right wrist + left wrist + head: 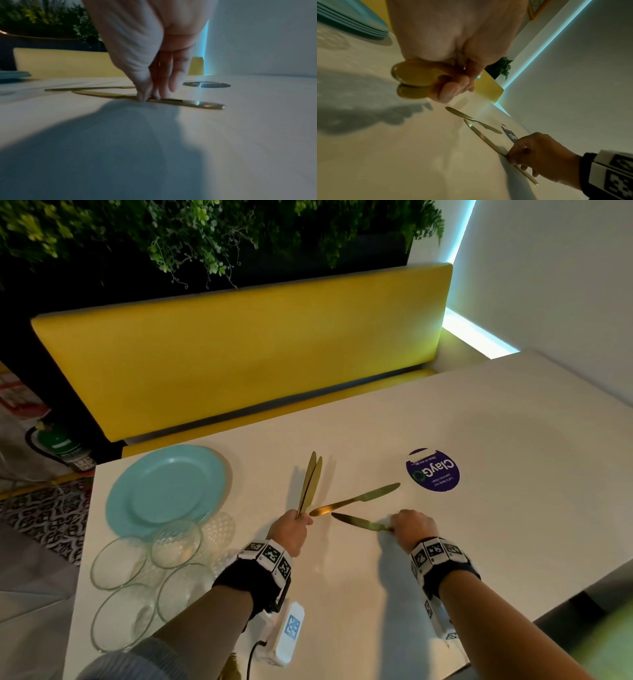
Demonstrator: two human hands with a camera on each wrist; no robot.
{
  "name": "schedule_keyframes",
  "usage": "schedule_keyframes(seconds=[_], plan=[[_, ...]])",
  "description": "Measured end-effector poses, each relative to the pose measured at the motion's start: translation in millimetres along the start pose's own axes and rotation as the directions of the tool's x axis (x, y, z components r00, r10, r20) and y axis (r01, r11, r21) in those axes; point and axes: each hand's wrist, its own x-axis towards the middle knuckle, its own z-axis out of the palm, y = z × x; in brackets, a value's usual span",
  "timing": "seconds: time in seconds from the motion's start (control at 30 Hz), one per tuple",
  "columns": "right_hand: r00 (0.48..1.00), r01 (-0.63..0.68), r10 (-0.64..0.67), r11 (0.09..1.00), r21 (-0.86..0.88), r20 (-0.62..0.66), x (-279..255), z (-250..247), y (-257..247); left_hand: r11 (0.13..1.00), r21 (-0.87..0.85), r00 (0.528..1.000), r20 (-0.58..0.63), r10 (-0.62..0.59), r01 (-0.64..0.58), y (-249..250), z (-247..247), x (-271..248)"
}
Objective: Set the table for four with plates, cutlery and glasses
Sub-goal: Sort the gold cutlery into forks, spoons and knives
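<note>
My left hand (295, 525) grips two gold knives (310, 482) by their handles (412, 79), blades pointing up and away. A third gold knife (356, 499) lies flat on the white table (496, 440), just right of that hand. My right hand (409, 525) pinches a fourth gold knife (359, 522) (188, 103) at mid handle with thumb and fingertips (143, 96); it lies on the table. A stack of turquoise plates (164, 486) sits at the table's left. Several clear glasses (150, 570) stand in front of the plates.
A round purple sticker (432, 470) lies on the table right of the knives. A yellow bench (239, 350) runs along the far edge under hanging greenery (205, 231). A white wall (565, 285) closes the right side. A white device (287, 633) hangs below my left wrist.
</note>
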Motion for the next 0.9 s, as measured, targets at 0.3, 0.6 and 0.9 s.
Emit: schedule_keyframes(seconds=[0.3, 0.6, 0.9], plan=[[0.989, 0.15, -0.148, 0.978, -0.148, 0.024, -8, 2, 5, 0.996, -0.092, 1.0, -0.017, 0.008, -0.009, 7, 7, 4], [0.998, -0.044, 0.063, 0.89, 0.455, -0.025, -8, -22, -24, 0.978, -0.206, 0.999, -0.035, -0.028, 0.02, 13, 3, 3], [0.928, -0.336, -0.164, 0.009, 0.942, 0.333, -2, -46, -87, 0.991, -0.131, 1.0, -0.001, 0.023, -0.023, 19, 2, 7]])
